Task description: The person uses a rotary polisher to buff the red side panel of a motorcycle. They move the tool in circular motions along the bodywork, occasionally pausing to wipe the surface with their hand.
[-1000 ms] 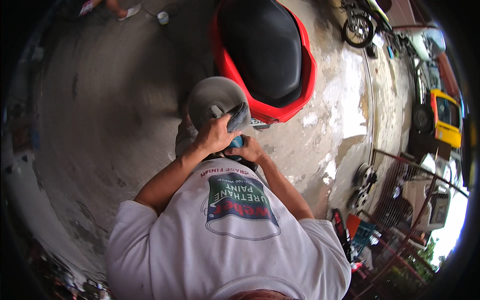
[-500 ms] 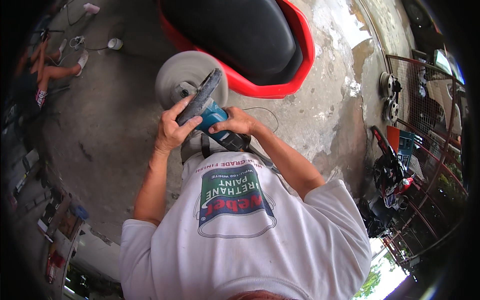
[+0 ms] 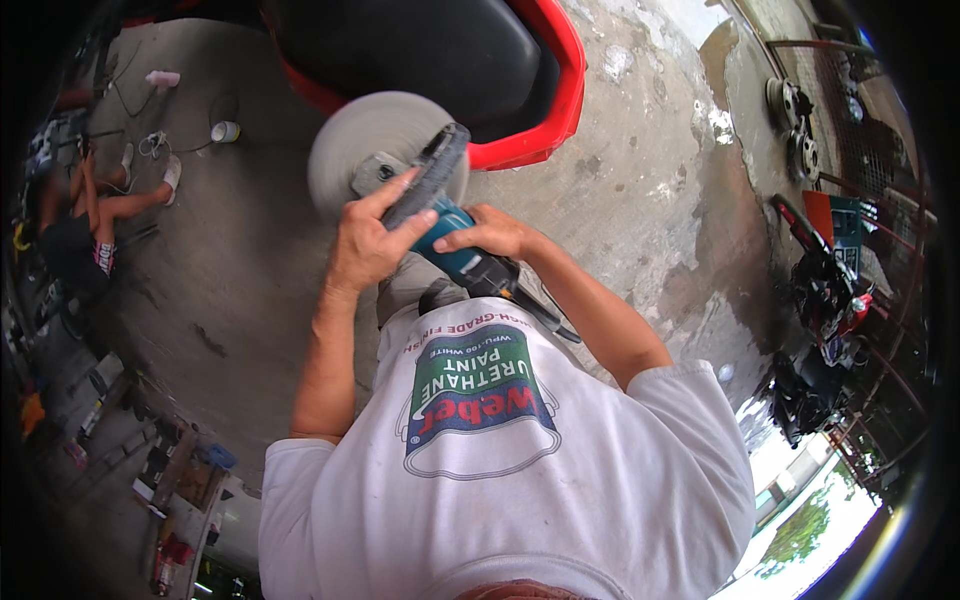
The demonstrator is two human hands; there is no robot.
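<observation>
A teal and black power polisher [image 3: 462,262] is held in front of my body. Its round pale pad [image 3: 338,140] looks blurred, as if spinning, and overlaps the near edge of a red motorcycle body panel [image 3: 565,95]; contact cannot be made out. My left hand [image 3: 366,242] is closed round the black side handle [image 3: 432,172] beside the pad. Farther back on the tool, my right hand [image 3: 497,232] is wrapped about the teal housing, thumb on top. Inside the red panel lies a black seat [image 3: 420,55].
A person [image 3: 92,215] sits on the floor at far left. Near them are a white tub [image 3: 226,131], a pink bottle [image 3: 162,78] and loose cords. At right stand wheel rims [image 3: 795,125] and dark motorcycle parts [image 3: 825,300]. Clutter lines the lower left.
The view has shifted, so the red panel and seat sit farther left and up. Both hands keep their hold on the polisher, its pad now nearer the panel's middle edge.
</observation>
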